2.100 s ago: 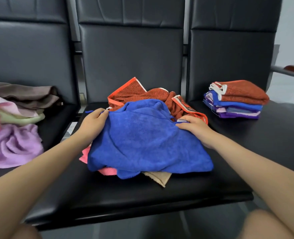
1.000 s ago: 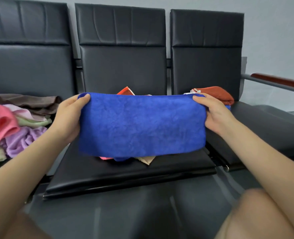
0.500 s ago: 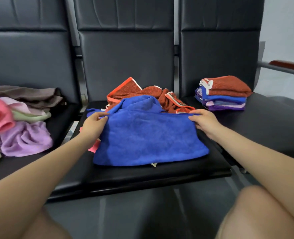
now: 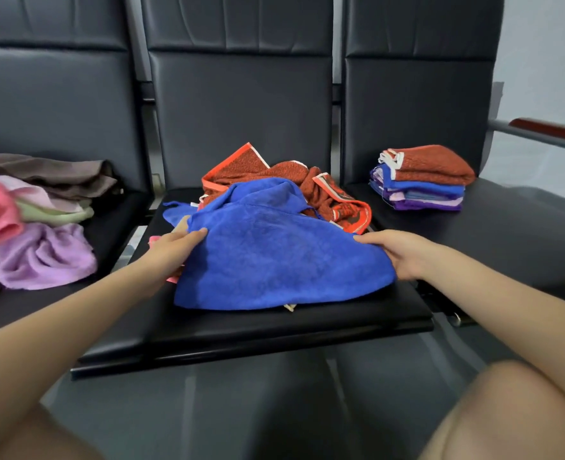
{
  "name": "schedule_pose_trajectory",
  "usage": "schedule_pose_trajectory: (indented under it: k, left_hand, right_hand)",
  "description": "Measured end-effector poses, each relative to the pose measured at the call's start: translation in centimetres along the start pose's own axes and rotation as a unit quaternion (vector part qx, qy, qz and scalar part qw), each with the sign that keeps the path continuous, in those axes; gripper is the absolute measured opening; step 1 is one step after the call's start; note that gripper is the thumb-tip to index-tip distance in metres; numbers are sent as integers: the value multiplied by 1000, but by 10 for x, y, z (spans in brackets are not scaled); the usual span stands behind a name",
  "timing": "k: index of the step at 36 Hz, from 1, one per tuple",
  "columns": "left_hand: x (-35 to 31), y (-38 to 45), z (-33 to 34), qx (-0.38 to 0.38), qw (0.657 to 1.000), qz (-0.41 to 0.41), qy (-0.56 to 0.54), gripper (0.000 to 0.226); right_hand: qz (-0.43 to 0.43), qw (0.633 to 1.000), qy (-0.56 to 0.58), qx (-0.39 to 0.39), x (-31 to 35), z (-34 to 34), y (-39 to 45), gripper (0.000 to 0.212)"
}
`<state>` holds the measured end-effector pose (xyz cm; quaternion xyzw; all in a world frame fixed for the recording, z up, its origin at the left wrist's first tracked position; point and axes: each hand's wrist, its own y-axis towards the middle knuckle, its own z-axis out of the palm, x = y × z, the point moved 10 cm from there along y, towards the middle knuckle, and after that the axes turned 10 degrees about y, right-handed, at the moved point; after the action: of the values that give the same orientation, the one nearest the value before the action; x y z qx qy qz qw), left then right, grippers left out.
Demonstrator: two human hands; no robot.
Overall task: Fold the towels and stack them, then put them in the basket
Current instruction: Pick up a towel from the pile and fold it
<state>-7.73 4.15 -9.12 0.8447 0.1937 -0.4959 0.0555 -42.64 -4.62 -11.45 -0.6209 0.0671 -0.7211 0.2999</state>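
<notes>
Knees frame the bottom corners. On the middle seat (image 4: pixel 274 330) lies the blue towel (image 4: pixel 281 260), its left edge pinched by the left hand (image 4: pixel 171 250), its right edge gripped by the right hand (image 4: pixel 397 250). Behind it sits a crumpled rust-red towel (image 4: pixel 294 177). Farther right, a folded stack (image 4: pixel 420 179); far left, a loose towel heap (image 4: pixel 38 224).

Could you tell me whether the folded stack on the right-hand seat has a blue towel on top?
No, the folded stack is topped by a rust-red towel, with blue and purple layers beneath it.
</notes>
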Motion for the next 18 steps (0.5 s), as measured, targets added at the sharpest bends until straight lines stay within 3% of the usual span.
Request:
schedule_pose_trajectory:
  k: [4,8,10,14,18]
  left_hand:
    - [-5,-9,-5,-43,996,31,-75,15]
    - [-15,-14,-1,-72,991,51,-96,17]
    - [-10,-13,-2,-84,993,36,-74,30]
    - [14,-8,-10,-79,994,-33,-74,51]
    - [13,-5,-25,-85,995,-22,-42,30]
  right_hand:
    - [-57,996,62,-7,13,8,-13,18]
    - [-142,985,95,-15,38,19,-28,19]
    - [-189,977,93,-12,51,26,-34,27]
    - [-234,971,55,22,64,64,-42,27]
    - [-279,956,-83,37,66,119,-44,22]
